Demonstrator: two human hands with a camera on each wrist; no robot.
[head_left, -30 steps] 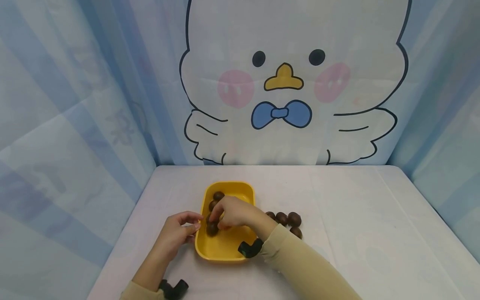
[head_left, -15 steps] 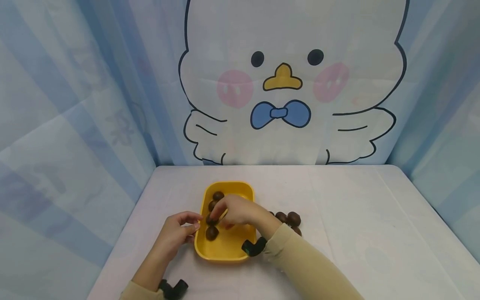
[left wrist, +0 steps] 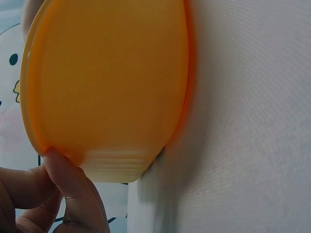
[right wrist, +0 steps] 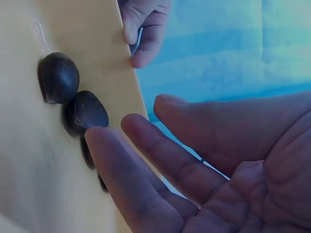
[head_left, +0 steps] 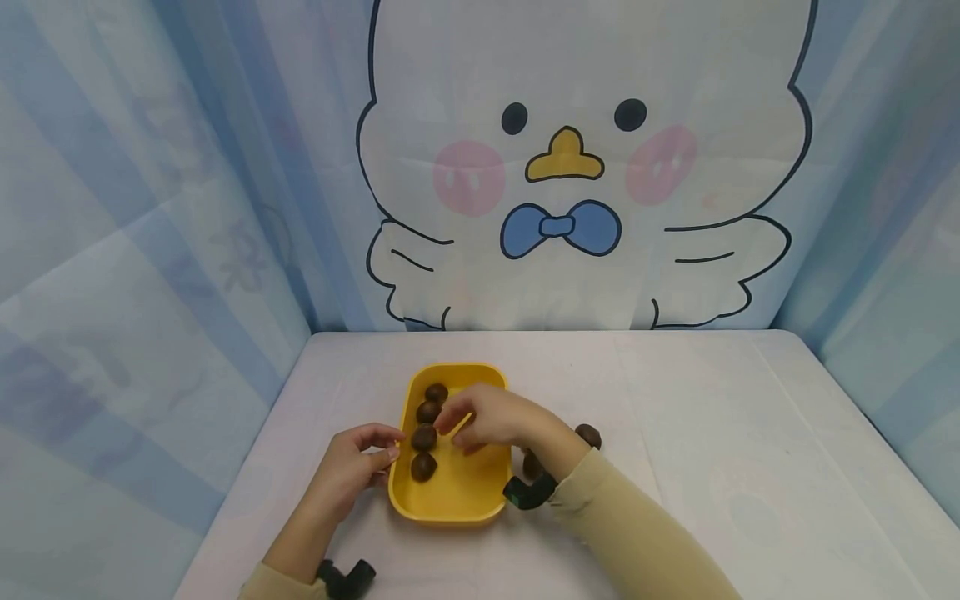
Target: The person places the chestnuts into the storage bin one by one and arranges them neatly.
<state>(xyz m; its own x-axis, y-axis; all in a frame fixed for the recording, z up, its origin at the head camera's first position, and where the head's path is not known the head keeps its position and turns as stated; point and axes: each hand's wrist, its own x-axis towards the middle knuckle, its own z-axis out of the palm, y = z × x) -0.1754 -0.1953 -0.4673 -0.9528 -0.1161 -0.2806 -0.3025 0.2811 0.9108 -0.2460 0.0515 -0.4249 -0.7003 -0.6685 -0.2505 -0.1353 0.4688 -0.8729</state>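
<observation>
A yellow tray [head_left: 468,500] stands on the table with several dark brown chestnuts [head_left: 424,437] lined up along its left side. My left hand [head_left: 356,462] holds the tray's left rim; in the left wrist view its fingertips [left wrist: 63,167] are at the rim's edge. Over the middle of the tray is my right hand [head_left: 491,417], its fingers relaxed and apart with nothing between them. Its fingertips are just right of the row. In the right wrist view one finger overlaps a chestnut [right wrist: 87,112], and the chestnuts farther along the row are partly hidden.
More chestnuts [head_left: 588,435] lie on the white table [head_left: 712,433] right of the tray, partly covered by my right forearm. A curtain [head_left: 555,283] with a cartoon bird hangs behind the table. Dark devices [head_left: 528,492] sit at both wrists.
My right hand has let go of the chestnuts and drawn back to the right, leaving the whole row in sight. The nearest chestnut shifted slightly toward me. My left hand has stayed put.
</observation>
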